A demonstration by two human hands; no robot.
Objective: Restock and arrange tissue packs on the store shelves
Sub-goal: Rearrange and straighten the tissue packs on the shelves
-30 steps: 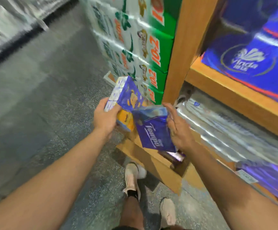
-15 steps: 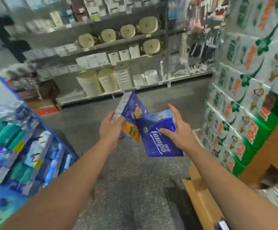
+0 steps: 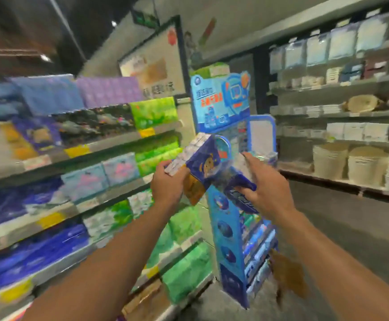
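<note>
- Grey store shelves (image 3: 119, 140) fill the 9 o'clock side, stocked with blurred purple, blue and green soft tissue packs (image 3: 154, 113).
- Left hand (image 3: 169, 188), centre frame, grips a dark blue and orange tissue pack with a cartoon bear (image 3: 202, 167), tilted toward 1 o'clock.
- Right hand (image 3: 266, 189), just toward 3 o'clock, holds a dark blue plastic-wrapped tissue pack (image 3: 239, 189), thumb curled over it; the two packs touch.
- Blue cardboard display stand (image 3: 229, 239) stands behind them.
- Shelves of white and beige containers (image 3: 348, 163) at 3 o'clock.
</note>
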